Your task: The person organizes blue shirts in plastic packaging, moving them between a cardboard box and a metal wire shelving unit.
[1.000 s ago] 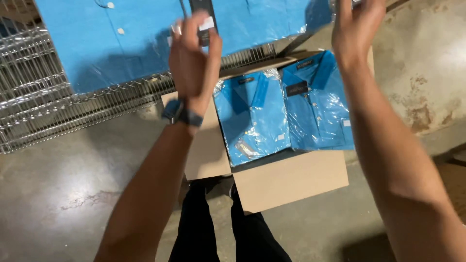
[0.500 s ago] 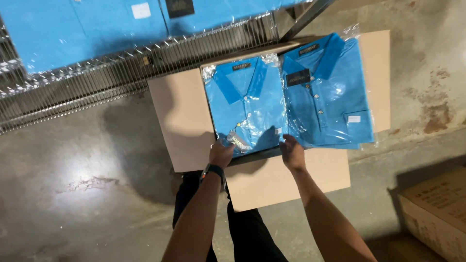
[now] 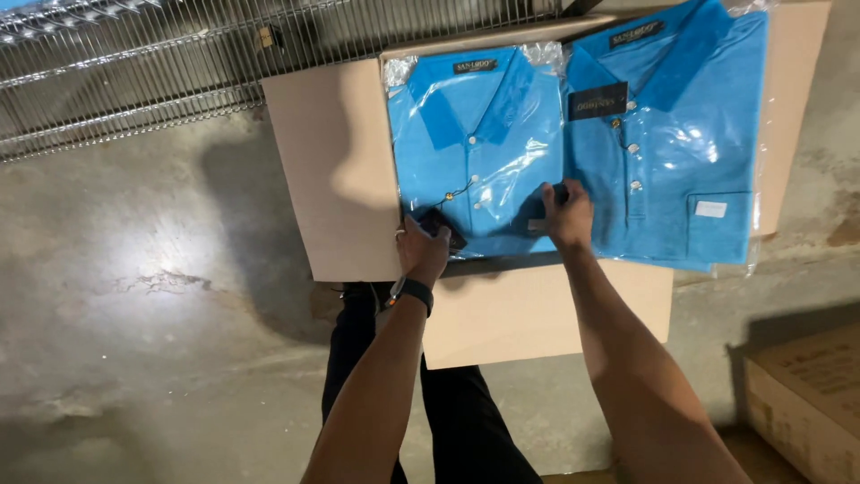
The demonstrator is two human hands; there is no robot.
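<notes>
Folded blue polo shirt in clear plastic bag (image 3: 475, 152) is being gripped at its near edge by left hand (image 3: 423, 246) and right hand (image 3: 564, 213), both clamped; slippery film is risking a slide into the open brown cardboard box (image 3: 336, 170); neighbouring bagged blue shirt (image 3: 672, 143) is possibly being dragged.

A wire shelf (image 3: 134, 81) of grey metal rods runs along the top left, its edge just behind the open cardboard box (image 3: 331, 170) that stands on the floor. The concrete floor (image 3: 152, 341) is grey, mottled and shiny, with a bright patch of reflected light at the left and a darker stain by the right edge. A second folded blue polo shirt (image 3: 681, 134) in clear wrap lies at the right side of the box, and another brown carton (image 3: 806, 394) sits at the lower right corner.
</notes>
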